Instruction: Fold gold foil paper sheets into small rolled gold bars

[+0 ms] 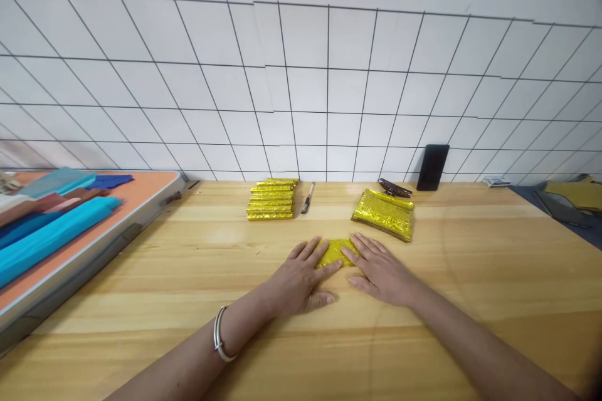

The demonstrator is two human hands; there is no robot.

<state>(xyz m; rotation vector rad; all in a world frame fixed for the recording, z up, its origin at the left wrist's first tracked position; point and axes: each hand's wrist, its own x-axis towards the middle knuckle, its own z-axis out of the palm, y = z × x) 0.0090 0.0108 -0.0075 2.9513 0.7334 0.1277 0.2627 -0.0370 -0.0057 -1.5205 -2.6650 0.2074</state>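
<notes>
A shiny gold foil sheet (335,252) lies flat on the wooden table in front of me, partly hidden by my fingers. My left hand (308,276) rests open on its left side, fingers stretched out and palm down. On its right side lies my right hand (379,269), also open, with the fingers spread over the foil. Beyond the left hand is a row of folded gold foil strips (271,199). A stack of flat gold foil sheets (384,214) sits beyond the right hand.
A pen (308,198) lies beside the folded strips. Behind the foil stack are a dark stapler-like object (395,188) and a black phone (433,167) leaning against the tiled wall. Coloured fabrics (61,232) lie on an orange-topped surface (141,200) at left.
</notes>
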